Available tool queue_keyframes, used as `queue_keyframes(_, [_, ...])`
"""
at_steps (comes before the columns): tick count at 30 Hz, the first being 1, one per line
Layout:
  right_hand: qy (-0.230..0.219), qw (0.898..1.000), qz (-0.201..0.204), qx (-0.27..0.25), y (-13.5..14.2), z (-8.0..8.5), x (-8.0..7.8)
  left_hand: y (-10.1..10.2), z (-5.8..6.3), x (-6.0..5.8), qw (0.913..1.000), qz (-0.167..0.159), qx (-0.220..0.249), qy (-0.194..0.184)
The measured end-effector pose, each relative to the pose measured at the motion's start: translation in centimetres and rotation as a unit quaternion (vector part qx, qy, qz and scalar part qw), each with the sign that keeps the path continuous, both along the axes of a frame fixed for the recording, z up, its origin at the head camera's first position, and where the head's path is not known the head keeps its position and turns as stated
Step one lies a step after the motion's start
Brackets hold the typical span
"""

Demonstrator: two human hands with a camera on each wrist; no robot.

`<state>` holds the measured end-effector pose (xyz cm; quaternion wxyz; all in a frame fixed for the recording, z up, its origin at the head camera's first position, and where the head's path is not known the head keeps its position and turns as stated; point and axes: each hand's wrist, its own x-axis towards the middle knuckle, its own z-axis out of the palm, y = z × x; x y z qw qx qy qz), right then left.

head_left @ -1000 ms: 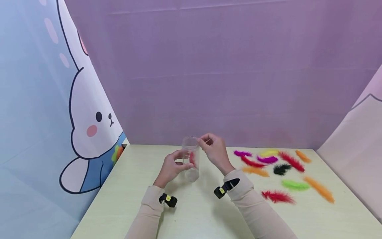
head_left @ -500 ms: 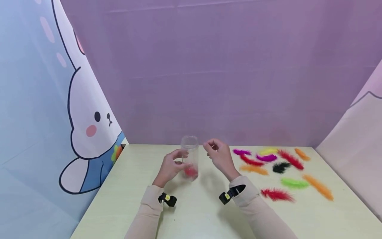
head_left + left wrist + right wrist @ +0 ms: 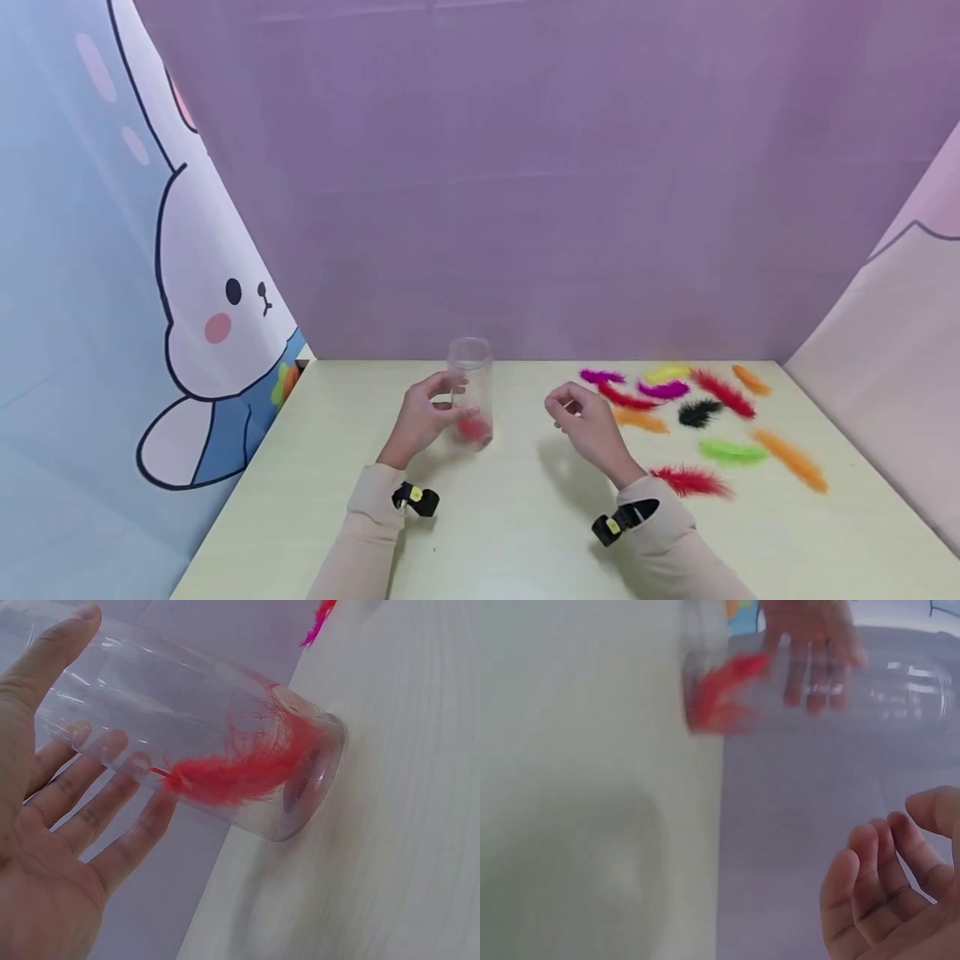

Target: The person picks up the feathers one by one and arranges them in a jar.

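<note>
Clear cylindrical jar (image 3: 480, 388) is standing roughly upright on or just above the pale tabletop (image 3: 510, 533); can't tell whether the base is touching. Its rim is facing up, uncovered. Red feather (image 3: 232, 776) is lying inside at the bottom, curving up along the wall, quill end toward the left hand's fingers.

Left hand (image 3: 422, 417) is grasping the jar from its left side, thumb on the near side, fingers around the far side.

Right hand (image 3: 588, 423) is hovering right of the jar, well apart from it, fingers loosely bent, thumb clear of them, holding nothing.

Loose feathers are lying to the right of that hand: black feather (image 3: 700, 412) mid-group, lime-green feather (image 3: 733, 451) just nearer the person, long orange feather (image 3: 791, 460) beside it, yellow feather (image 3: 667, 372) toward the back. Front red feather (image 3: 692, 481) is sitting by the right sleeve (image 3: 675, 533). Purple backdrop (image 3: 570, 183) is hanging behind, rabbit-print cloth (image 3: 202, 333) on the left.
</note>
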<state>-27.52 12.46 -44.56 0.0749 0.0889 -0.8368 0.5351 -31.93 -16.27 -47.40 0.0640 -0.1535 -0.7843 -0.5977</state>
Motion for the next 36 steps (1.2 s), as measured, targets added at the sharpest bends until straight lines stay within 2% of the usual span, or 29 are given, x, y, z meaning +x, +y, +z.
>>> queue_keyframes(9, [-0.006, 0.998, 0.01, 0.06, 5.6, -1.2, 1.2, -0.1, 0.0, 0.0, 1.0, 0.001, -0.002, -0.003])
queue_keyframes(13, [0.006, 0.997, 0.017, 0.08, 8.0, -1.1, 1.8, -0.2, 0.1, 0.2, 1.0, 0.003, -0.008, 0.001])
queue_keyframes(16, [0.009, 0.993, 0.016, 0.115, 9.6, -0.8, 2.1, -0.3, 0.1, 0.3, 0.9999, 0.006, -0.009, 0.006])
queue_keyframes(21, [0.012, 0.98, 0.014, 0.198, 11.8, 0.0, 2.4, -0.5, 0.2, 0.5, 0.9999, 0.01, -0.008, 0.0])
queue_keyframes(24, [0.01, 0.971, 0.029, 0.238, 12.6, 0.4, 2.4, -0.6, 0.4, 0.5, 0.9999, 0.007, -0.002, -0.008])
queue_keyframes(32, [-0.034, 0.946, 0.101, 0.307, 13.7, 0.2, 3.0, -0.5, 0.6, 0.7, 0.9998, 0.005, 0.002, -0.019])
queue_keyframes(36, [-0.061, 0.944, 0.116, 0.304, 14.2, -0.4, 3.0, -0.3, 0.9, 0.8, 0.9996, 0.004, -0.008, -0.025])
